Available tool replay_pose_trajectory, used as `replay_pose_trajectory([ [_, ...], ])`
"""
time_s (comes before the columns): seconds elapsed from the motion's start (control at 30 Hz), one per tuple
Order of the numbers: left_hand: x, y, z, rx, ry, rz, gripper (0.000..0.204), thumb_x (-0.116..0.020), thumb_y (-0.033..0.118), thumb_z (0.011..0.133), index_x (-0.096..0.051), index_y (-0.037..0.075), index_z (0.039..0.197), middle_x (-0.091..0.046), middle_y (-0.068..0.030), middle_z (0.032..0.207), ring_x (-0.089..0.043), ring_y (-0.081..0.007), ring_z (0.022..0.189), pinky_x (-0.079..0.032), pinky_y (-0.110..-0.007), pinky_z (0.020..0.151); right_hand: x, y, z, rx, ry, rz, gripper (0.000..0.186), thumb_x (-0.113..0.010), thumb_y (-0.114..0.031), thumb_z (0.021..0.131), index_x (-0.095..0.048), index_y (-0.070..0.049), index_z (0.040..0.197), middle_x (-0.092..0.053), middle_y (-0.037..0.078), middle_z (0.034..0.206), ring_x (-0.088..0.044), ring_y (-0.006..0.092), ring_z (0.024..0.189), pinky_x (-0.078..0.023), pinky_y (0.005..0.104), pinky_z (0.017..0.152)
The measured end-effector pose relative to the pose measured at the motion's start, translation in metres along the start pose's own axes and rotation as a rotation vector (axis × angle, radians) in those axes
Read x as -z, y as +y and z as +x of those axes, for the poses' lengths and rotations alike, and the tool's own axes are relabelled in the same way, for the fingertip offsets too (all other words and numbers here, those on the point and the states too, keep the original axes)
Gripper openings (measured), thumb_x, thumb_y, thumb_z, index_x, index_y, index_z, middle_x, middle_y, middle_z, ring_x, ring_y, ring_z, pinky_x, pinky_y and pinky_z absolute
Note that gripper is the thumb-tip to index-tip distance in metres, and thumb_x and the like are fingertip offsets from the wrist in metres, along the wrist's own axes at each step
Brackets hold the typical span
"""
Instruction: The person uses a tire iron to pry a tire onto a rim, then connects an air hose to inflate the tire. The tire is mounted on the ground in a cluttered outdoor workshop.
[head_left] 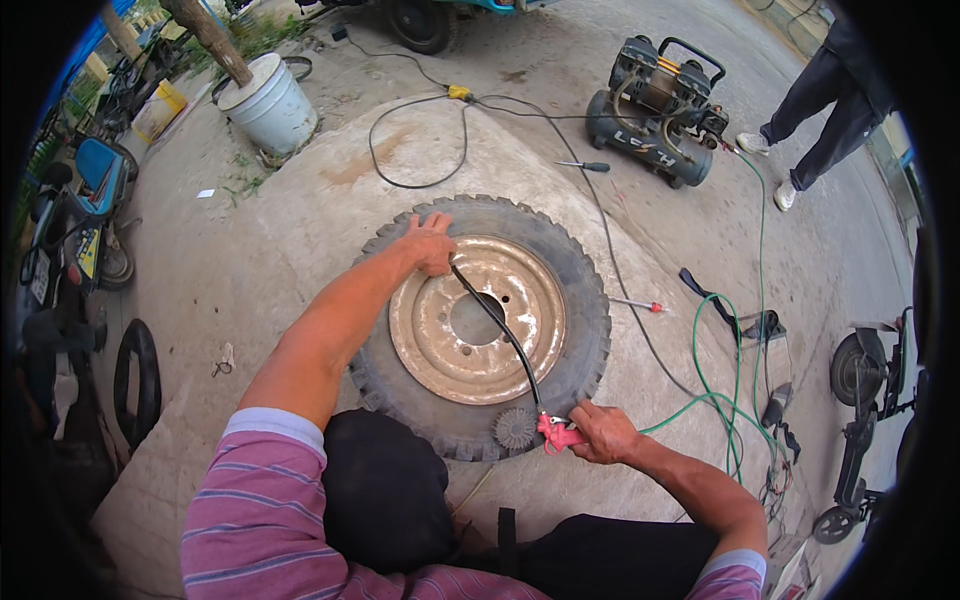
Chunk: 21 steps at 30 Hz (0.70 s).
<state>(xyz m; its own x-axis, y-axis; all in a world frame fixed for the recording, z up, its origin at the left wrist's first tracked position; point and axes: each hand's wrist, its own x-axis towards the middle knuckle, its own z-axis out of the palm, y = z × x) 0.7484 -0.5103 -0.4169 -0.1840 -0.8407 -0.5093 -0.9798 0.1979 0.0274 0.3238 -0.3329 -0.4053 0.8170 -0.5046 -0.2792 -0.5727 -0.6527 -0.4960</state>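
Head view: left hand [432,245] rests at the top of a dusty black rubber tyre [583,305] with chunky tread, lying flat on pale concrete ground. Some fingers stretch apart over the sidewall; cannot tell if the others pinch the upper end of a thin black rubber hose [508,333] right at them. Right hand [603,432] has its fingers wrapped around a pinkish-red inflator gun [562,436], over the tyre's lower right edge. Tyre sits under the left fingers, just left of the right ones. Rusty cream metal wheel rim [425,345] is between both hands, black hose crossing it down to the gun. Grey round ribbed disc [515,428] just left of the right fingers. Green hose [680,410] runs off to their right. Black air compressor [650,145] well beyond the fingers, upper right.
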Motion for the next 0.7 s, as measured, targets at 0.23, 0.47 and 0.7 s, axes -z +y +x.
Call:
replay_pose_trajectory([
  [0.23, -0.0041, -0.003, 0.0037, 0.013, -0.001, 0.007, 0.044, -0.067, 0.034, 0.077, -0.068, 0.019, 0.118, -0.02, -0.0197, 0.156, -0.011, -0.0355, 0.147, -0.013, -0.059, 0.114, 0.0017, -0.0006, 0.0003, -0.009, -0.019, 0.012, 0.039, -0.071, -0.026, 0.073, -0.049, -0.007, 0.1, -0.054, 0.016, 0.091, -0.063, 0.0385, 0.078, -0.051, 0.0477, 0.066],
  [0.47, -0.0004, 0.0004, 0.0012, 0.015, 0.005, -0.009, 0.043, -0.069, 0.034, 0.077, -0.069, 0.019, 0.117, -0.02, -0.0207, 0.156, -0.011, -0.0369, 0.146, -0.014, -0.059, 0.114, 0.001, -0.0002, -0.0001, -0.021, -0.036, 0.007, 0.041, -0.071, -0.026, 0.073, -0.049, -0.007, 0.101, -0.054, 0.016, 0.093, -0.063, 0.0383, 0.08, -0.051, 0.0482, 0.068],
  [0.7, -0.0031, -0.0034, 0.0028, 0.006, 0.017, -0.011, 0.044, -0.07, 0.037, 0.077, -0.069, 0.019, 0.117, -0.02, -0.0214, 0.156, -0.011, -0.037, 0.146, -0.015, -0.059, 0.114, 0.0025, -0.0007, 0.0004, -0.02, -0.042, 0.007, 0.042, -0.072, -0.027, 0.073, -0.049, -0.006, 0.101, -0.054, 0.016, 0.093, -0.063, 0.0383, 0.08, -0.052, 0.0481, 0.068],
])
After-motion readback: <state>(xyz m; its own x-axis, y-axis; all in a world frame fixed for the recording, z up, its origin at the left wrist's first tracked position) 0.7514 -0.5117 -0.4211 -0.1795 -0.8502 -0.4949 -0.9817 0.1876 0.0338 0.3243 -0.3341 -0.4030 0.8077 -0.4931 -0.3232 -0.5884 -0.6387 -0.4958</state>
